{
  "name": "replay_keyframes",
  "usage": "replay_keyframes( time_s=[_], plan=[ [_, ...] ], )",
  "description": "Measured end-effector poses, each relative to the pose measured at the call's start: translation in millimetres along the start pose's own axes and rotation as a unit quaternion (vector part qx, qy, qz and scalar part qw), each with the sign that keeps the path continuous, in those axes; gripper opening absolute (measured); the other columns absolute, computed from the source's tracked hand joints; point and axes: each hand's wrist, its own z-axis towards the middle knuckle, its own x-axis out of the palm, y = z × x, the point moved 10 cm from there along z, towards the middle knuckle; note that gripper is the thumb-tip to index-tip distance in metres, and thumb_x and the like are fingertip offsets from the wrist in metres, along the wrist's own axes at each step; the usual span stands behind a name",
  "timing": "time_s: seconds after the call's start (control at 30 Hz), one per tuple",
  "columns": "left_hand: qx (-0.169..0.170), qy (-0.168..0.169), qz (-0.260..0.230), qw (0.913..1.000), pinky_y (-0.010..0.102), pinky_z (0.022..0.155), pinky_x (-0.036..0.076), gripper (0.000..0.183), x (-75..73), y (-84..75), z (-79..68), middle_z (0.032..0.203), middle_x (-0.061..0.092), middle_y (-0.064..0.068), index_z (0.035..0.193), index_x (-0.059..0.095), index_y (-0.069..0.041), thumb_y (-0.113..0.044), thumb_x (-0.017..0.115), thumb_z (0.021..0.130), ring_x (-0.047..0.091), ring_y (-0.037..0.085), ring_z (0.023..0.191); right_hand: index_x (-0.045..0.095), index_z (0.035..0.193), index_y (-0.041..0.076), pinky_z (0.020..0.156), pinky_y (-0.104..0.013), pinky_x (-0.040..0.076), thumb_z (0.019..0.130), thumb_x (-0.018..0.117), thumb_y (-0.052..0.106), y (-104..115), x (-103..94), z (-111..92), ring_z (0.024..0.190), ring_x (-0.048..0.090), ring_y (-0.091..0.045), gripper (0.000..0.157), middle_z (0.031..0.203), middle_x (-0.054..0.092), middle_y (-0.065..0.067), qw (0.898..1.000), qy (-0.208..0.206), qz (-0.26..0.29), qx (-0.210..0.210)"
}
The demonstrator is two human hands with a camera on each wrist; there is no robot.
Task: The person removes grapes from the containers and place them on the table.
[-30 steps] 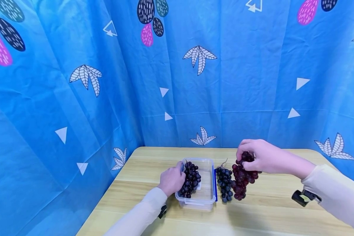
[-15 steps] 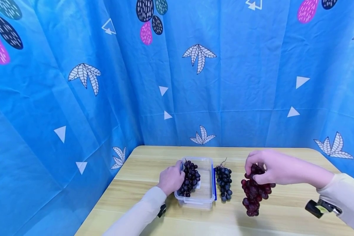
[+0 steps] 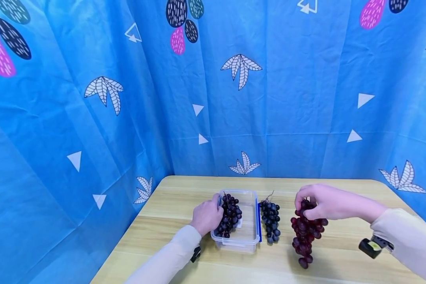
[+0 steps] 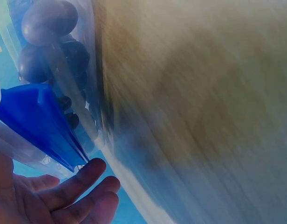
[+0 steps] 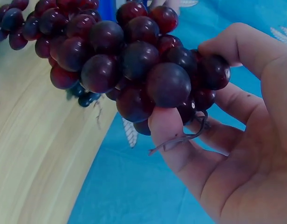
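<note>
In the head view, my left hand (image 3: 206, 216) holds the left side of a clear plastic food container (image 3: 246, 227). The left wrist view has its fingers at the container's blue side clasp (image 4: 38, 119), which stands folded out. A bunch of dark purple grapes (image 3: 229, 217) lies along the container's left half. My right hand (image 3: 324, 204) pinches a bunch of red grapes (image 3: 305, 234) near its stem end, and the bunch hangs down over the table. Thumb and fingers close round the top grapes in the right wrist view, beside the thin brown stem (image 5: 181, 138).
Just right of the container, a bunch of blue-black grapes (image 3: 271, 221) lies on the wooden table (image 3: 184, 189), its stem pointing to the back. A blue patterned curtain (image 3: 284, 98) hangs behind the table and along its left side.
My right hand has carried the red grapes to the right and lower, away from the blue-black bunch. The left hand and the container have stayed put.
</note>
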Motion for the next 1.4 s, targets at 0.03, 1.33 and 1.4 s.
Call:
replay_keyframes(
  time_s=[0.03, 1.33, 1.4],
  plan=[
    [-0.001, 0.000, 0.001, 1.0000, 0.042, 0.062, 0.053, 0.054, 0.0, -0.1, 0.0, 0.099, 0.072, 0.015, 0.148, 0.046, -0.012, -0.030, 0.051, 0.097, 0.064, 0.023, 0.074, 0.068, 0.093, 0.025, 0.067, -0.026, 0.043, 0.081, 0.070, 0.011, -3.4, 0.7, 1.5, 0.083, 0.051, -0.006, 0.019, 0.099, 0.062, 0.011, 1.000, -0.003, -0.004, 0.003],
    [0.004, -0.004, 0.005, 1.0000, 0.040, 0.060, 0.052, 0.052, -4.0, -3.9, -3.6, 0.095, 0.072, 0.013, 0.147, 0.047, -0.012, -0.029, 0.052, 0.098, 0.063, 0.021, 0.069, 0.072, 0.101, 0.018, 0.086, -0.043, 0.053, 0.087, 0.069, 0.012, -82.4, 31.4, 45.8, 0.099, 0.063, -0.019, 0.015, 0.107, 0.067, 0.002, 0.995, -0.062, -0.030, 0.068],
    [0.004, -0.004, 0.005, 1.0000, 0.040, 0.061, 0.053, 0.052, -3.8, -3.9, -3.1, 0.095, 0.072, 0.013, 0.147, 0.047, -0.011, -0.029, 0.052, 0.098, 0.063, 0.021, 0.071, 0.073, 0.101, 0.018, 0.085, -0.042, 0.053, 0.088, 0.069, 0.012, -85.6, 32.5, 47.9, 0.098, 0.063, -0.018, 0.015, 0.107, 0.067, 0.001, 0.995, -0.064, -0.031, 0.069]
  ],
)
